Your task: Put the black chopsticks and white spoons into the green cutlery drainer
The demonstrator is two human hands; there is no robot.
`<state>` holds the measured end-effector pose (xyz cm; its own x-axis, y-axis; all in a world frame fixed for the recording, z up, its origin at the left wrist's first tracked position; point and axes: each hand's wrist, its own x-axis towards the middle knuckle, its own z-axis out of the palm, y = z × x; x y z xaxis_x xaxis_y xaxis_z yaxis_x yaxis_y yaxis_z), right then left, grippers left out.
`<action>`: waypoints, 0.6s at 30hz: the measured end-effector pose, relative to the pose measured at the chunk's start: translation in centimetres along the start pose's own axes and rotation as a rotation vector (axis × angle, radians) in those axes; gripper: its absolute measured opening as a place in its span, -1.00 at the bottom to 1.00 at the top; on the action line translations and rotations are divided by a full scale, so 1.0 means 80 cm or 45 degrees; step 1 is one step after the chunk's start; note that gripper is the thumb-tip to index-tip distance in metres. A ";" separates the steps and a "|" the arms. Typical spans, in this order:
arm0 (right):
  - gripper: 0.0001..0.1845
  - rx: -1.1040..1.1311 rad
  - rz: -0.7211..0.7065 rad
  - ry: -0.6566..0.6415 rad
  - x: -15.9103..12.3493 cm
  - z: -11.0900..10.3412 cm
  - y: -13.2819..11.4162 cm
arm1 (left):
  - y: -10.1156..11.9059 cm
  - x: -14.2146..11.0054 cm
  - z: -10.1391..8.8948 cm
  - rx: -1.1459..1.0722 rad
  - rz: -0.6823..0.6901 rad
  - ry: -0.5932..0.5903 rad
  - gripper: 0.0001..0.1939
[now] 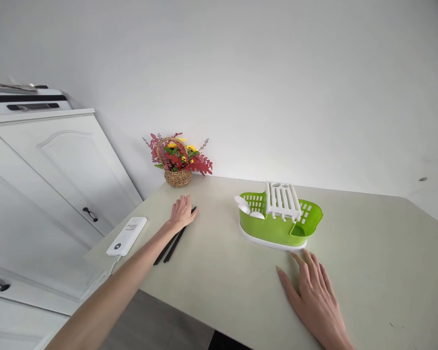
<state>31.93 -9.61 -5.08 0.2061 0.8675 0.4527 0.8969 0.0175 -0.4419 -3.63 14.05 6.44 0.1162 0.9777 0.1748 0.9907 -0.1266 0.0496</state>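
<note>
On the left half of the table, black chopsticks [174, 247] lie slanting toward the front edge. Around their far ends the fingers of my left hand [181, 213] are curled closed, and one dark tip shows past the thumb. My right hand [316, 294] rests palm down with its fingers spread, holding nothing. Its fingertips are close to the front of a green plastic cutlery rack [266, 230] on a white base. White spoons [245, 206] lean in the rack's left compartment, and a white slotted holder [282, 200] sits across its middle.
A wicker basket [177, 178] of red and yellow artificial flowers stands at the back left against the wall. A white power bank [127, 236] with a cable lies at the left table edge. White cabinets [69, 194] stand beyond that edge.
</note>
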 end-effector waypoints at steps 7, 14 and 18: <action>-0.27 -0.013 -0.045 0.022 0.002 0.000 0.000 | 0.113 -0.024 -0.063 -0.689 0.650 0.593 -0.70; -0.35 0.033 0.040 0.034 0.003 -0.009 -0.006 | 0.197 -0.032 -0.083 -0.418 1.073 0.462 -0.56; -0.42 0.100 0.115 0.022 0.004 -0.016 -0.007 | 0.210 -0.008 -0.073 -0.370 1.184 0.402 -0.57</action>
<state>32.01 -9.95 -3.71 0.2920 0.8585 0.4215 0.8412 -0.0209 -0.5404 12.54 10.31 12.88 0.7647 0.3881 0.5144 0.4574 -0.8892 -0.0091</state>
